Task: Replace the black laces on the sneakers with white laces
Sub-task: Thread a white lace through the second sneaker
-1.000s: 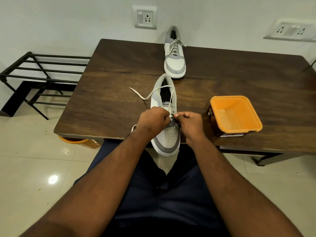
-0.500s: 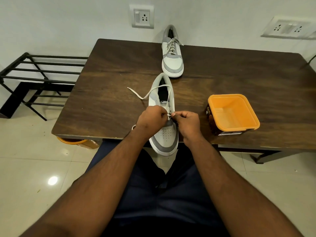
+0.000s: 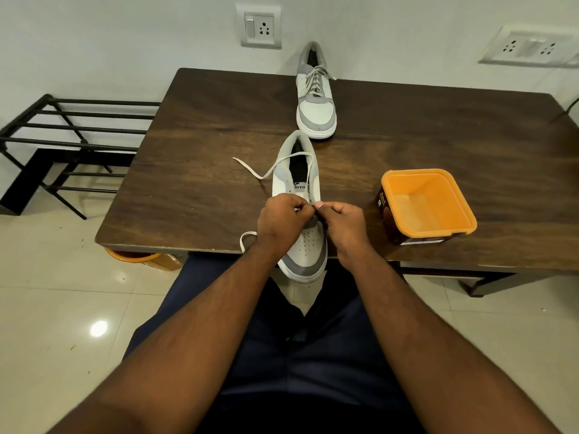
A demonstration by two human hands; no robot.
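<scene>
A white and grey sneaker (image 3: pixel 305 245) lies at the table's near edge, its toe hanging over toward me. My left hand (image 3: pixel 282 219) and my right hand (image 3: pixel 341 222) meet over its lower eyelets, fingers curled and pinching the white lace (image 3: pixel 269 170). One lace end trails from the collar out to the left on the table; a loop shows by my left wrist. A second sneaker (image 3: pixel 316 111), laced in white, stands at the table's far edge against the wall. No black lace is visible.
The dark wooden table (image 3: pixel 203 151) holds an orange-rimmed square tub (image 3: pixel 426 205) to the right of the near sneaker. A black metal rack (image 3: pixel 62 133) stands left of the table. An orange bucket (image 3: pixel 134 256) sits under the table's left corner. Tiled floor surrounds it.
Both hands stay over the eyelets with small finger shifts. The view has tilted slightly; the sneakers and tub have not moved on the table.
</scene>
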